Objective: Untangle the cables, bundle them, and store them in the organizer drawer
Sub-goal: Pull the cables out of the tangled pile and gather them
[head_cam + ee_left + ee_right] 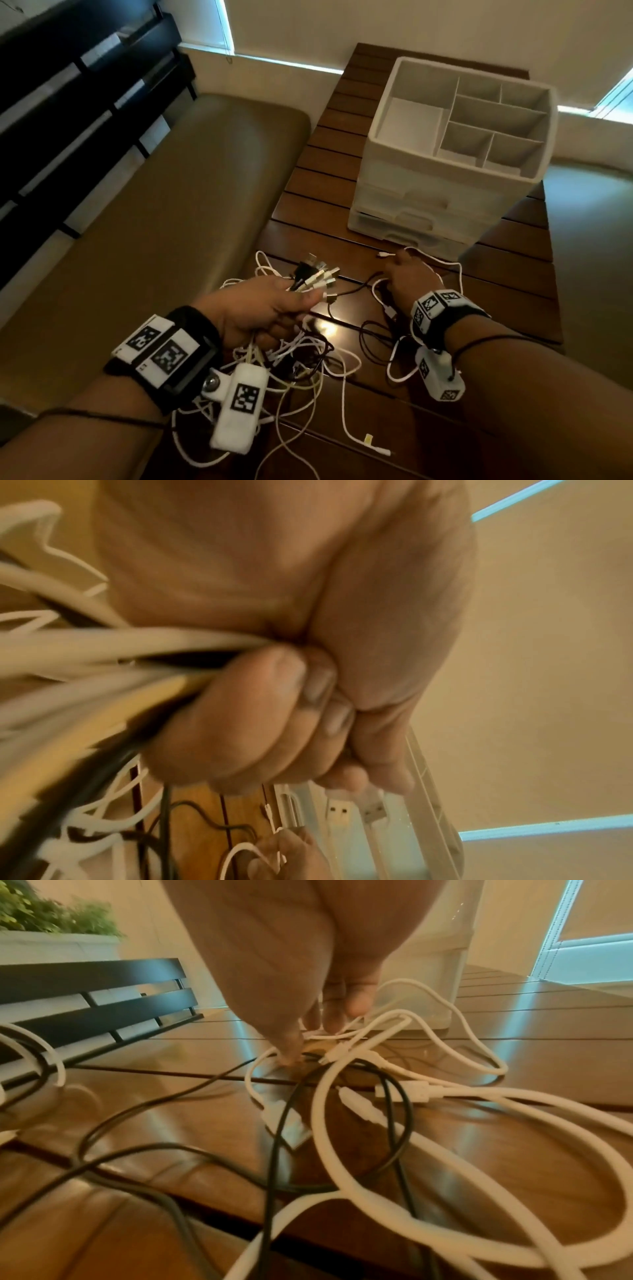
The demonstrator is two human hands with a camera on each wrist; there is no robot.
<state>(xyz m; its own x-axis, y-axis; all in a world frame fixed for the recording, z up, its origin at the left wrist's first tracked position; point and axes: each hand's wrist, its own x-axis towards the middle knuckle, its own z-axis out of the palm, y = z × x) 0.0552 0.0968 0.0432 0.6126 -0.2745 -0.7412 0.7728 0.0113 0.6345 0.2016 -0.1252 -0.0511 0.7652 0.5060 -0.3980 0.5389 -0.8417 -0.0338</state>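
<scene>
Where the slatted wooden table (359,178) runs away toward the cream wall, light shows as thin strips at the edges of drawn blinds. An olive cushioned bench (154,205) sits along the table's left side, with black horizontal rails (68,102) behind it; the right wrist view catches a white planter of green leaves (51,928) above those rails.

One white organizer (452,154) stands at the far right of the table, with six open compartments on top and three drawers in its front, all pushed in.

The tangle of cables (301,363), mostly white with a couple of black ones, sprawls across the near end of the table; I can't count them exactly.

The left hand (260,311) has its fingers curled tight round a bunch of cables, their plugs fanning out past the knuckles. The right hand (411,277), just in front of the organizer, reaches down with fingertips (291,1053) on a white cable (445,1031) lying on the wood; whether it pinches it, I can't tell.
</scene>
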